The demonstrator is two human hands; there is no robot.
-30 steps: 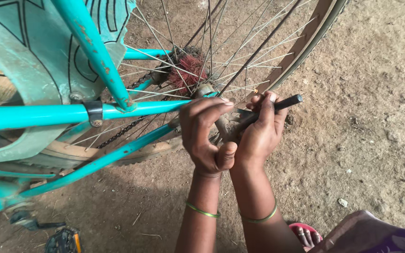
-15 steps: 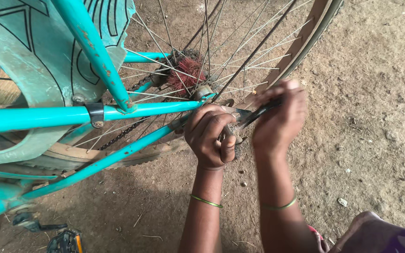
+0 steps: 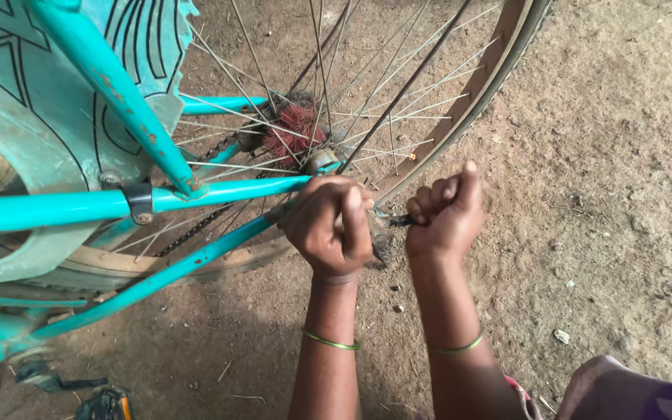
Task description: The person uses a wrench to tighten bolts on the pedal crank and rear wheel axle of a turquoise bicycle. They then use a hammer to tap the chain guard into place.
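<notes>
Frame (image 3: 219,190): turquoise bicycle stays, left half of the frame, converging on the rear axle.
Wheel (image 3: 460,124): spoked rim without tyre, upper centre; red brush ring at hub (image 3: 297,128).
Left hand (image 3: 328,225): fist closed at the axle end, centre; what it grips is hidden.
Right hand (image 3: 445,214): fist closed around a dark tool (image 3: 398,221).
Tool axis: roughly horizontal, pointing left toward the axle.
Technique: likely best to brace the axle with the left hand and turn steadily.
</notes>
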